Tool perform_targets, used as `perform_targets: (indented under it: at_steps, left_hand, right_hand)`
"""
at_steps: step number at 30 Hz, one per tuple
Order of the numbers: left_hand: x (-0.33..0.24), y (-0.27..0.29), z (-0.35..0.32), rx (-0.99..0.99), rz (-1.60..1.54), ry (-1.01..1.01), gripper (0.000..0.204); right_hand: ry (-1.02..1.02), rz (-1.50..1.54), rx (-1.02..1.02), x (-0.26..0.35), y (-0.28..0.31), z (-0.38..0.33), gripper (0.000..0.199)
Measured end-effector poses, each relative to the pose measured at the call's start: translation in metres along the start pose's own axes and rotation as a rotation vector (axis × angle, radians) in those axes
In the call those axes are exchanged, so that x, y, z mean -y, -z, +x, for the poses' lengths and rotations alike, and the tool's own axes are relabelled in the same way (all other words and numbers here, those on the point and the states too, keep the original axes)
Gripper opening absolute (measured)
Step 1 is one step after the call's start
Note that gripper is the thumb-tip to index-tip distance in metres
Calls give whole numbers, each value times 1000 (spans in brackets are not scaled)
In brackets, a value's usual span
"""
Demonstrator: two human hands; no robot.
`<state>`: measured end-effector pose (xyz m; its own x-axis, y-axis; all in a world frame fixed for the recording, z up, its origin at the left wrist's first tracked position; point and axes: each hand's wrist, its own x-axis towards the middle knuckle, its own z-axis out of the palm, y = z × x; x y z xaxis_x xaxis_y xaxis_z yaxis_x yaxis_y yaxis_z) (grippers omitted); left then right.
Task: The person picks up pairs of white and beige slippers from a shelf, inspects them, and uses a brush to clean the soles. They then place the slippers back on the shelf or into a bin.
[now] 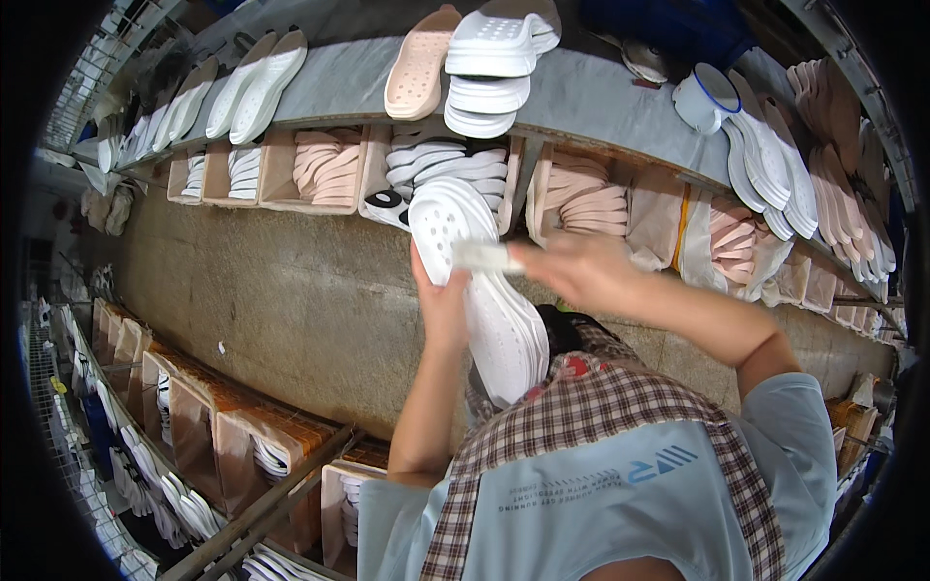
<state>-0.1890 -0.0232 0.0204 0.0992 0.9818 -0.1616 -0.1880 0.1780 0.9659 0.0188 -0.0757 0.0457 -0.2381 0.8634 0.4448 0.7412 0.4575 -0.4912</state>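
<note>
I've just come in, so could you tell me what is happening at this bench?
A person holds a stack of white soles upright in the left hand, while the right hand presses a small white brush-like tool against the top sole. Ahead, cardboard boxes hold pink and white soles, and more white soles are piled on the grey shelf above.

A grey worktop (581, 92) carries a stack of white soles (489, 82), one pink sole (418, 66) and a white mug with a blue rim (702, 97). Below it, cardboard boxes (276, 169) hold pink soles (327, 165). The concrete floor (281, 300) lies between the shelves.
</note>
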Motion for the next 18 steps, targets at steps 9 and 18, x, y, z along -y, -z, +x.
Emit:
perform_targets:
  at_steps: [9,18]
  left_hand:
    - [3,12,-1,-39,-61,24,76]
    - [0,3,-5,-78,-43,49,74]
  right_hand:
    - [-52,156,100,1,1,-1,33]
    - [4,-83,75,16,11,2,26]
